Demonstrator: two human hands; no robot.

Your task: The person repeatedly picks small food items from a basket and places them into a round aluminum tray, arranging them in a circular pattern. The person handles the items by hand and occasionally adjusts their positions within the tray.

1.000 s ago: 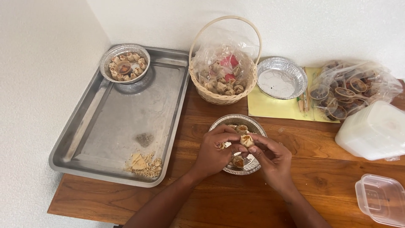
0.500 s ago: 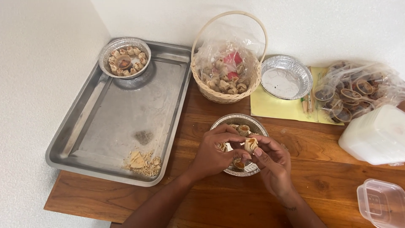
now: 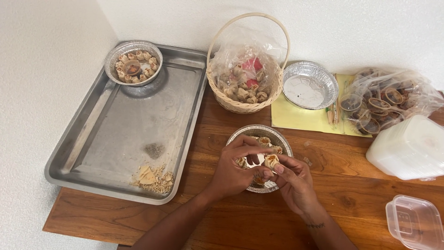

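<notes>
Fingertips of right hand (image 3: 296, 183) and left hand (image 3: 236, 166) pinched, seemingly, around dumpling (image 3: 271, 160).

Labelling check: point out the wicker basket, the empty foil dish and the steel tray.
wicker basket (image 3: 240, 105), head view, woven front wall.
empty foil dish (image 3: 306, 90), head view, bare bottom.
steel tray (image 3: 138, 120), head view, bare floor.

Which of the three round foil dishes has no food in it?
The foil dish on the yellow mat, right of the basket. The dish on the tray and the one under the hands both hold dumplings.
</notes>
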